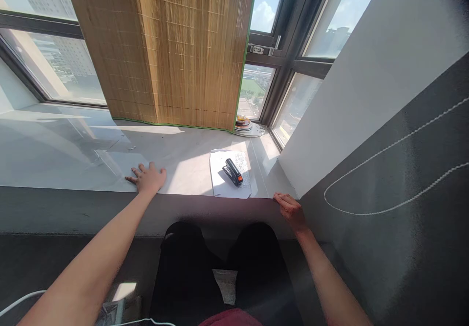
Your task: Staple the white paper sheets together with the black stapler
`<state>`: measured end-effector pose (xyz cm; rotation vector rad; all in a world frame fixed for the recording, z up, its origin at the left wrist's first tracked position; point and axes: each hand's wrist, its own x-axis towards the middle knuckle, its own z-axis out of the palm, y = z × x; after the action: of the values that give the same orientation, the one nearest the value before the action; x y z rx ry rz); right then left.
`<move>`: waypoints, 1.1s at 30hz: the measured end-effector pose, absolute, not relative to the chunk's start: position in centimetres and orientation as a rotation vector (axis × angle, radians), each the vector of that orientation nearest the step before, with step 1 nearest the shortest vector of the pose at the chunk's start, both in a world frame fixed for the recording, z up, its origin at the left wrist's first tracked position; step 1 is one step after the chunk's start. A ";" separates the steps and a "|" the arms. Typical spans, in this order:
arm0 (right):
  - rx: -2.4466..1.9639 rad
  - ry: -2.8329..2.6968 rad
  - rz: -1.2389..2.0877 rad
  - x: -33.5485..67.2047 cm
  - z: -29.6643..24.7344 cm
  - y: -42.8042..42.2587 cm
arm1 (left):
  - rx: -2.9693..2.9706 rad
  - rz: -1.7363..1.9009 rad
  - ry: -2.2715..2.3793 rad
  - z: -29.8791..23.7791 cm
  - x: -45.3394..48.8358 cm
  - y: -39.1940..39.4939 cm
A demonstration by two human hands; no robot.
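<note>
My left hand lies palm down on the white windowsill, fingers spread, holding nothing. My right hand is at the front edge of the sill near its right end, its fingers pressed together and the fingertips at the edge. Nothing shows in it. Between the hands lie sheets of white paper, printed or written on at the right. On top of them rests a black stapler with an orange part at its near end. Neither hand touches the paper or the stapler.
A bamboo blind hangs over the window down to the sill. Stacked plates stand in the back right corner. A white beaded cord hangs against the grey wall at right. My knees are below the sill's front edge.
</note>
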<state>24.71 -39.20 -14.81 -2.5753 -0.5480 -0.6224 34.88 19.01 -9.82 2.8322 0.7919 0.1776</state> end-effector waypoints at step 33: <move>-1.523 -0.270 0.023 31.9 -6.3 4.0 | 2.829 0.260 0.778 -10.0 33.7 18.2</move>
<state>31.86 4.00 -6.27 -1.5229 -0.2697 0.0230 33.70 18.15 -10.04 2.8288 0.7784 0.2596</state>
